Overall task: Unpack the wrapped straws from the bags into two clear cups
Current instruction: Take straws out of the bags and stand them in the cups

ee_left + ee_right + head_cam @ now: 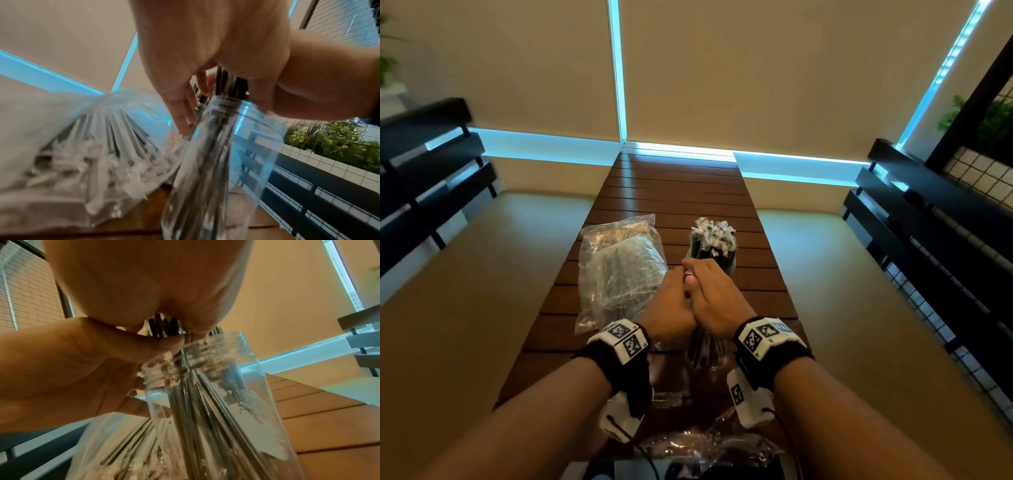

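**Gripping a straw bundle with both hands over a clear cup**

Gripping together, the left hand (671, 301) and right hand (717, 299) meet palm to palm above the near half of the brown slatted wooden desk (678, 192), forearms reaching straight forward with marker-printed black wristbands (619, 342). Fingers (183, 112) of the left hand and fingers (156, 344) of the right hand curl narrowly round the upper part of a bundle of black straws in clear wrappers (164, 326).

Below the fingers the bundle's long axis runs roughly upright, its lower lengths reaching down inside a tall clear plastic cup with a threaded rim (216, 344), where they fan slightly apart.

Beyond the fingertips stands a second clear cup (712, 246) packed with upright straws, wrapper ends on top. Left of the fingers lies a crumpled clear plastic bag of wrapped straws (619, 267). Another clear bag (705, 442) lies behind the wrists, near the person.

Beige blinds (756, 68) with bluish gaps close the far end; dark slatted benches (431, 164) flank the desk.
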Demonstrator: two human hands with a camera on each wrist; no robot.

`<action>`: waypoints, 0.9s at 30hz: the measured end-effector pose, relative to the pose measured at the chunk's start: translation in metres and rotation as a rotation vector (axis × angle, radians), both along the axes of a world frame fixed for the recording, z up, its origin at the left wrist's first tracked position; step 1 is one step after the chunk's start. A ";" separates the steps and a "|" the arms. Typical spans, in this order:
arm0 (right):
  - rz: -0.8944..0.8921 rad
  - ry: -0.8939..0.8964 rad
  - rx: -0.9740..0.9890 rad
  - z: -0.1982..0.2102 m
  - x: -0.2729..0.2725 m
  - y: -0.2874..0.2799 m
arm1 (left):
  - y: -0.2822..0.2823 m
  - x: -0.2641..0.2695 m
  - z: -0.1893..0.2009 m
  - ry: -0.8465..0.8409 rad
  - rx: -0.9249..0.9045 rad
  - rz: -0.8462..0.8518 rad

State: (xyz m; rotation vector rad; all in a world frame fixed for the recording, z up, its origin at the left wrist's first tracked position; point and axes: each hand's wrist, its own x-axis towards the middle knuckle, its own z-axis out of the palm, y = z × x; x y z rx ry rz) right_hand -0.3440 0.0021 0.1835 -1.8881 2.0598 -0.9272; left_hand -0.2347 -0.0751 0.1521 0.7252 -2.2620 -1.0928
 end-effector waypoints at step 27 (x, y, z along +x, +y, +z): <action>0.049 0.438 0.516 -0.036 0.093 -0.066 | -0.061 0.075 0.031 -0.739 -0.284 0.057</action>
